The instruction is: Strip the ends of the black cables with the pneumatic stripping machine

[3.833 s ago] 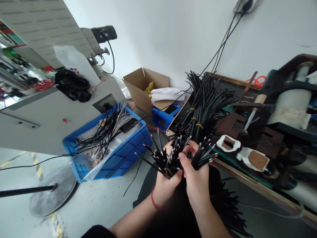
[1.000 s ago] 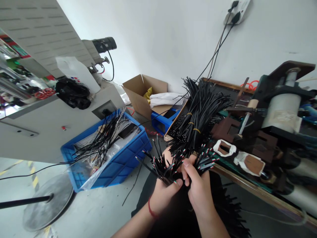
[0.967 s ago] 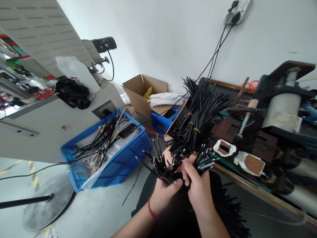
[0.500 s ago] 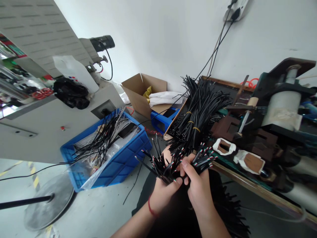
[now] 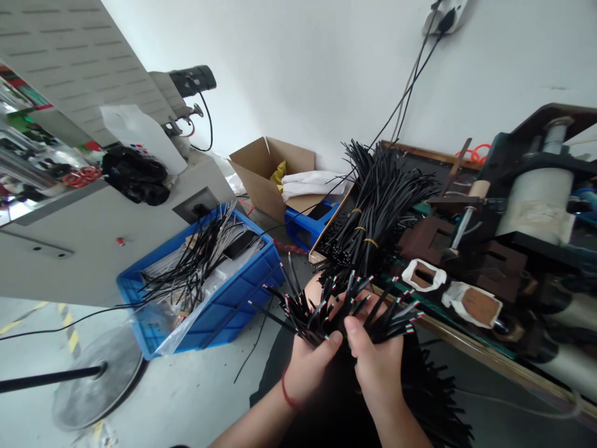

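Observation:
Both hands grip one fanned bunch of short black cables [image 5: 326, 308] whose stripped tips show red, white and green. My left hand [image 5: 310, 364], with a red band at the wrist, wraps the bunch from below left. My right hand [image 5: 375, 361] closes on its right side, thumb on top. More black cables lie in my lap [image 5: 433, 398]. Just behind the hands, tied bundles of black cables [image 5: 377, 199] with yellow bands lie on the bench.
A blue crate [image 5: 219, 298] with loose cables and plastic sits on the floor at left, beside a grey machine [image 5: 93, 205]. An open cardboard box [image 5: 270, 171] and a small blue bin [image 5: 308, 224] stand by the wall. A dark press machine [image 5: 527, 205] fills the wooden bench [image 5: 489, 354] at right. A fan base [image 5: 97, 386] is lower left.
The cable ends have spread wider to the right, and my right hand has shifted slightly right and down on the bunch. My left hand keeps its grip.

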A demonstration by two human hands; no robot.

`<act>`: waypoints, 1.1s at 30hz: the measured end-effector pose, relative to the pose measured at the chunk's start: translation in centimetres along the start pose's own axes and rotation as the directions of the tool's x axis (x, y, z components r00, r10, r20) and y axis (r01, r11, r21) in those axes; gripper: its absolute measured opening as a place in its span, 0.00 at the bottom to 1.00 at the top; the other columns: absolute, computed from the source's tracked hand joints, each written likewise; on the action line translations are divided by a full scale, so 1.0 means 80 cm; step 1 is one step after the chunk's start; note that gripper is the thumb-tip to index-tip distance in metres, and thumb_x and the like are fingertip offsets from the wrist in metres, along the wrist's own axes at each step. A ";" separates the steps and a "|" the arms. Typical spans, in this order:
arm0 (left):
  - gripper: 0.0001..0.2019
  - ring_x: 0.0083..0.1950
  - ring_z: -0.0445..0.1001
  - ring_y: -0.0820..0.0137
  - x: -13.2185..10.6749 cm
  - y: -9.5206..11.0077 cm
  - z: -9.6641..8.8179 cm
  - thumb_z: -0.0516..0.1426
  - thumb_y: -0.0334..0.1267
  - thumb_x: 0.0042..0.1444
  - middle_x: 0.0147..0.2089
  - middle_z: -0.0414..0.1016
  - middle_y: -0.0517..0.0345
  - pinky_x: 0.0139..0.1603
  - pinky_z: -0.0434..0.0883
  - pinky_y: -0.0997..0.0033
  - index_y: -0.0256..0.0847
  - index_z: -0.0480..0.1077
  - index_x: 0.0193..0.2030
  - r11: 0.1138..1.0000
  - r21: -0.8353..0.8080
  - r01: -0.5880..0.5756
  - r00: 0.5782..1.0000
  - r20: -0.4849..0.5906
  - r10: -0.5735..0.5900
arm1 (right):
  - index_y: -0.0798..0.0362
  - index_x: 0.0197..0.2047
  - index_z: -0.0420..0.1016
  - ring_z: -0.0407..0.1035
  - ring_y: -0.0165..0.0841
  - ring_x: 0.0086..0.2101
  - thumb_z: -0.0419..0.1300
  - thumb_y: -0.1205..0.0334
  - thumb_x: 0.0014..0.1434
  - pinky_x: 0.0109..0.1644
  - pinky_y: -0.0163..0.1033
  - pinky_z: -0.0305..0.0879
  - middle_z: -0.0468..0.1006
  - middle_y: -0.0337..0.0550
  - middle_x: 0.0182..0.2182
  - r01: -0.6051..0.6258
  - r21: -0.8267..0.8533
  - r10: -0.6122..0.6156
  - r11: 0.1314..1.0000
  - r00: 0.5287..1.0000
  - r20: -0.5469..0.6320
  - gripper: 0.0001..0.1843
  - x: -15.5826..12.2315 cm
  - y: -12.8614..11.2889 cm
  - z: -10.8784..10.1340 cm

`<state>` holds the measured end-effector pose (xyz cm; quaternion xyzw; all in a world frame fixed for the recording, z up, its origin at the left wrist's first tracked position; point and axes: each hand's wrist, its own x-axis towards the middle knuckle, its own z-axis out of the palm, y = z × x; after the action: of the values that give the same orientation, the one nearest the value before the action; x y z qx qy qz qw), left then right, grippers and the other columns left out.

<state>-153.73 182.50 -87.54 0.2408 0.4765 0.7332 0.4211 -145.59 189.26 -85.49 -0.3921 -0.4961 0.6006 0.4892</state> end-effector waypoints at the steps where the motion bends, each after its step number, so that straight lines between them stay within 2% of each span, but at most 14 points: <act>1: 0.22 0.70 0.77 0.46 0.000 0.001 0.002 0.70 0.46 0.62 0.63 0.84 0.45 0.76 0.69 0.44 0.43 0.82 0.62 1.000 0.000 -0.004 1.000 -0.004 0.004 | 0.51 0.51 0.83 0.80 0.39 0.30 0.78 0.50 0.56 0.28 0.39 0.75 0.87 0.48 0.40 -0.025 0.003 0.025 1.000 1.000 -0.006 0.23 -0.001 -0.003 0.003; 3: 0.22 0.67 0.79 0.48 0.000 0.003 0.004 0.70 0.46 0.62 0.60 0.86 0.46 0.74 0.71 0.45 0.43 0.83 0.60 1.000 0.004 -0.004 1.000 -0.019 0.004 | 0.50 0.49 0.84 0.83 0.45 0.38 0.79 0.52 0.54 0.37 0.44 0.81 0.88 0.49 0.43 -0.060 0.034 0.060 0.998 0.998 -0.003 0.21 -0.002 -0.009 0.009; 5: 0.21 0.62 0.82 0.48 -0.001 0.001 0.004 0.70 0.47 0.61 0.57 0.87 0.46 0.72 0.73 0.45 0.43 0.83 0.59 1.000 0.006 -0.008 0.999 -0.037 0.008 | 0.50 0.46 0.85 0.84 0.46 0.38 0.78 0.52 0.55 0.40 0.47 0.83 0.88 0.48 0.42 -0.071 0.049 0.071 0.996 0.997 0.000 0.18 0.000 -0.015 0.013; 7: 0.21 0.61 0.83 0.49 -0.002 -0.003 0.001 0.71 0.47 0.60 0.57 0.87 0.46 0.71 0.74 0.46 0.43 0.84 0.59 1.000 0.013 -0.021 0.999 -0.045 0.022 | 0.51 0.44 0.85 0.81 0.42 0.32 0.78 0.53 0.56 0.34 0.44 0.80 0.87 0.47 0.37 -0.069 0.058 0.069 0.996 0.998 -0.006 0.16 0.002 -0.017 0.014; 10: 0.22 0.64 0.81 0.48 -0.004 -0.010 -0.005 0.72 0.46 0.60 0.60 0.85 0.47 0.73 0.72 0.45 0.43 0.83 0.59 1.000 0.015 -0.023 0.998 -0.052 0.023 | 0.52 0.44 0.84 0.69 0.30 0.21 0.78 0.54 0.56 0.22 0.35 0.67 0.81 0.40 0.29 -0.063 0.092 0.066 0.994 0.997 -0.033 0.17 0.004 -0.015 0.012; 13: 0.24 0.68 0.78 0.47 -0.005 -0.013 -0.008 0.71 0.44 0.60 0.65 0.83 0.46 0.74 0.71 0.45 0.44 0.81 0.62 1.000 -0.017 -0.014 0.999 -0.045 0.014 | 0.52 0.45 0.82 0.59 0.24 0.18 0.78 0.54 0.56 0.17 0.31 0.57 0.75 0.35 0.27 -0.061 0.118 0.070 0.991 0.995 -0.074 0.18 0.003 -0.008 0.008; 17: 0.27 0.72 0.75 0.48 -0.003 -0.009 -0.005 0.70 0.41 0.62 0.70 0.79 0.47 0.77 0.68 0.44 0.48 0.77 0.68 0.998 -0.043 -0.039 0.999 -0.007 0.039 | 0.51 0.43 0.81 0.58 0.22 0.19 0.78 0.55 0.57 0.17 0.28 0.57 0.72 0.32 0.27 -0.083 0.130 0.093 0.988 0.992 -0.079 0.16 0.000 0.001 0.004; 22: 0.34 0.77 0.68 0.47 0.000 -0.006 -0.002 0.70 0.40 0.62 0.79 0.68 0.50 0.81 0.62 0.46 0.52 0.71 0.74 0.997 -0.042 -0.066 0.998 -0.006 0.066 | 0.52 0.42 0.82 0.58 0.22 0.17 0.80 0.55 0.55 0.16 0.27 0.57 0.72 0.31 0.25 -0.076 0.144 0.088 0.987 0.993 -0.077 0.17 0.001 0.006 0.001; 25: 0.34 0.77 0.68 0.47 0.000 -0.007 -0.002 0.70 0.41 0.63 0.76 0.71 0.49 0.81 0.62 0.45 0.51 0.70 0.75 0.997 -0.048 -0.052 0.999 -0.006 0.051 | 0.52 0.44 0.82 0.59 0.22 0.17 0.79 0.55 0.56 0.17 0.28 0.57 0.76 0.34 0.27 -0.098 0.129 0.108 0.987 0.991 -0.075 0.17 0.000 0.005 0.001; 27: 0.31 0.76 0.70 0.47 0.000 -0.007 -0.003 0.70 0.43 0.63 0.73 0.75 0.47 0.80 0.62 0.44 0.48 0.73 0.73 0.998 -0.039 -0.043 0.999 0.003 0.043 | 0.53 0.44 0.83 0.59 0.22 0.17 0.78 0.54 0.57 0.17 0.29 0.57 0.77 0.35 0.27 -0.097 0.111 0.105 0.989 0.992 -0.075 0.16 0.000 0.004 0.001; 30: 0.29 0.76 0.70 0.46 -0.001 -0.006 -0.002 0.71 0.45 0.61 0.73 0.76 0.47 0.80 0.63 0.44 0.46 0.77 0.69 0.999 -0.002 -0.045 0.999 -0.020 0.045 | 0.53 0.42 0.84 0.59 0.23 0.16 0.78 0.52 0.56 0.16 0.30 0.56 0.75 0.35 0.25 -0.087 0.098 0.095 0.991 0.992 -0.078 0.17 -0.001 -0.001 0.003; 33: 0.25 0.69 0.77 0.45 -0.003 -0.007 -0.002 0.71 0.47 0.60 0.65 0.83 0.44 0.75 0.70 0.43 0.43 0.81 0.63 0.999 0.038 -0.020 0.998 -0.066 0.022 | 0.52 0.43 0.85 0.58 0.23 0.17 0.78 0.51 0.56 0.17 0.29 0.56 0.74 0.34 0.24 -0.114 0.123 0.126 0.986 0.988 -0.089 0.18 -0.001 -0.006 0.007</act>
<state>-153.54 182.33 -88.13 0.2292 0.5011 0.7362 0.3929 -145.99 189.11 -84.91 -0.4204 -0.4110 0.6376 0.4978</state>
